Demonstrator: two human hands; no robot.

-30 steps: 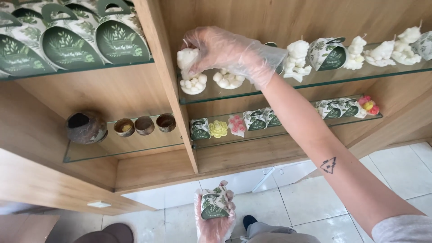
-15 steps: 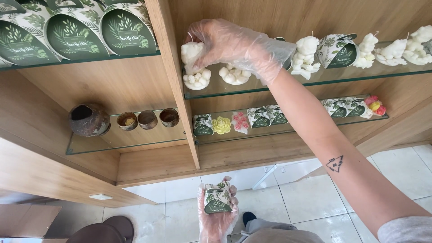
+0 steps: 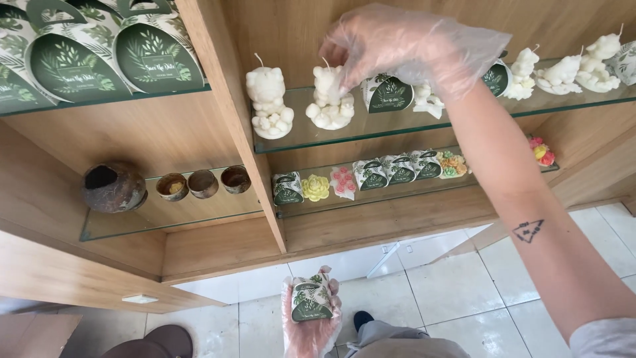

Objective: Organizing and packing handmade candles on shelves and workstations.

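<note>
My right hand [image 3: 404, 46], in a clear plastic glove, reaches up to the upper glass shelf [image 3: 397, 129]. Its fingertips pinch the head of a white bear-shaped candle [image 3: 326, 99] standing there. Another white bear candle [image 3: 267, 99] stands apart to the left, by the wooden divider [image 3: 232, 119]. A small green leaf-print gift box [image 3: 387, 94] sits just right of the held candle. My left hand [image 3: 310, 318], also gloved, is low near the floor and holds a small green leaf-print box [image 3: 310, 299].
The lower glass shelf [image 3: 397, 192] carries small green boxes and flower-shaped candles [image 3: 316, 187]. On the left shelf stand a brown coconut-shell pot [image 3: 114, 187] and three small bowls [image 3: 202, 183]. Large green boxes [image 3: 99, 56] fill the top left. More white candles [image 3: 563, 69] stand far right.
The view has shifted lower and closer. My right hand moved right, off the leftmost bear candle, and now pinches the second one. My left hand still holds the small box.
</note>
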